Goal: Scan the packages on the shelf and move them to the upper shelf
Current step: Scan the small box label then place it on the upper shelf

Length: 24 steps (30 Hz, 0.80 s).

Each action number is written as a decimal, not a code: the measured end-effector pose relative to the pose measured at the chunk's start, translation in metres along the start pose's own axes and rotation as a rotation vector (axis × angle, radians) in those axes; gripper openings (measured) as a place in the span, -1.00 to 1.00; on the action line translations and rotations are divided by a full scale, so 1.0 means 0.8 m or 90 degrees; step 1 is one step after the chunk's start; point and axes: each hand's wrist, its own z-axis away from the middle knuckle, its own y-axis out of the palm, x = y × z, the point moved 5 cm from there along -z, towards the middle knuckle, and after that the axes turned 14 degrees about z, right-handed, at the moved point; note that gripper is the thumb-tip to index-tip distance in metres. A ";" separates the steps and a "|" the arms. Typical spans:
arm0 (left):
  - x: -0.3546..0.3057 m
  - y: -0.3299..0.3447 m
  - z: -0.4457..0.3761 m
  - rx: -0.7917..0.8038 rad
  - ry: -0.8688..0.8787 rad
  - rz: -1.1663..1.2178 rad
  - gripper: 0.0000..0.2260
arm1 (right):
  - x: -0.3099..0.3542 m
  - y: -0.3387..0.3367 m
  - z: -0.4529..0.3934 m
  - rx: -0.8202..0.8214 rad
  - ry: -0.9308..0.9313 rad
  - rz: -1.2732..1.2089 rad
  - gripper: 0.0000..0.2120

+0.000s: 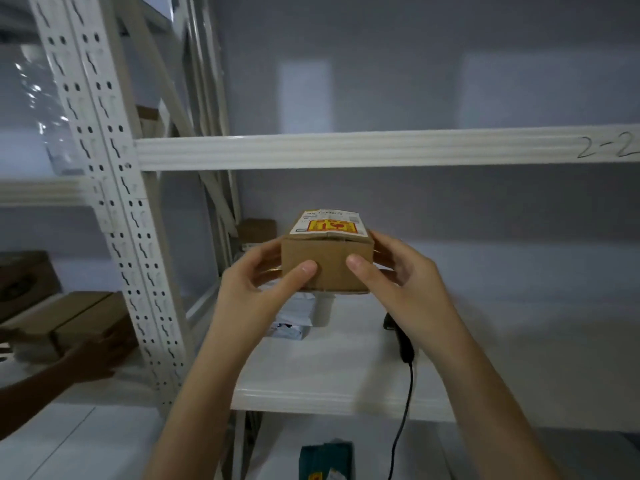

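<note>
Your count: two hands, left [258, 284] and right [403, 278], on one box [325, 261]. Three more boxes: [258, 230], [24, 282], [79, 323]. One scanner [403, 341]. One white parcel [294, 320].

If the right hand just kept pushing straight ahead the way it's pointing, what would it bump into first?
The right hand already grips the cardboard box, so that comes first. Beyond it, the way looks free between the lower shelf and the upper shelf beam, probably up to the back wall; depth is hard to judge.
</note>
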 end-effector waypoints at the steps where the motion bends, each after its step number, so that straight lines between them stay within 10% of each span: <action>1: -0.011 -0.007 -0.006 -0.001 0.018 0.003 -0.51 | 0.012 0.004 -0.006 -0.007 -0.013 -0.009 -0.39; 14: -0.136 -0.150 -0.177 -0.050 0.220 -0.020 -0.68 | 0.194 0.110 -0.195 -0.079 -0.140 -0.017 -0.64; 24: -0.100 -0.252 -0.280 -0.043 0.206 -0.155 -0.72 | 0.179 0.217 -0.296 0.020 -0.103 0.158 -0.62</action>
